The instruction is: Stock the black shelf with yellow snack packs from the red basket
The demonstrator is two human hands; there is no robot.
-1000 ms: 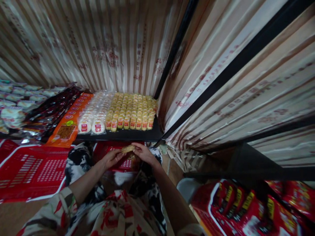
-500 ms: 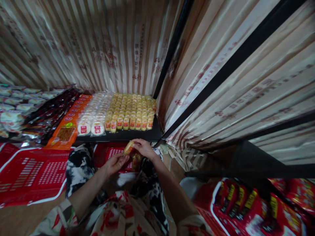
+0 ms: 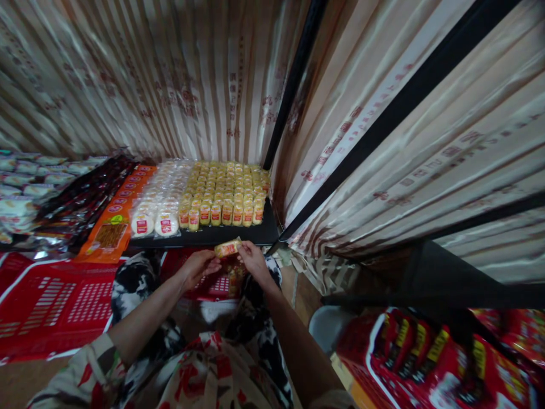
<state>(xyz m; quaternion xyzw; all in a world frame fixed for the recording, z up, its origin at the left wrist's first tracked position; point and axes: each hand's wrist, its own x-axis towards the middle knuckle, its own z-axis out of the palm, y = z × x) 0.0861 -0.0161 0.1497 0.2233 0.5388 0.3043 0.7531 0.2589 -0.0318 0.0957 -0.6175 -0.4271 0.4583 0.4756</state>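
Both my hands hold one small yellow wrapped snack (image 3: 227, 247) by its ends, just in front of a black shelf (image 3: 238, 234). My left hand (image 3: 196, 268) pinches its left end and my right hand (image 3: 252, 259) pinches its right end. On the shelf behind it stand rows of the same yellow snacks (image 3: 225, 193) with red labels. White round packs (image 3: 159, 196) lie to their left. Under my hands sits a red plastic basket (image 3: 210, 284) with a few more yellow snacks in it.
Orange packets (image 3: 114, 221), dark packets (image 3: 85, 196) and pale bags (image 3: 21, 187) fill the shelf's left. Another red basket (image 3: 46, 301) lies at lower left. Red boxes of packaged goods (image 3: 430, 358) sit at lower right. Striped wrapping covers the walls; a black post (image 3: 293, 79) marks the corner.
My hands have lifted the yellow snack up from over the red basket to the shelf's front edge. It now lies level between both hands.
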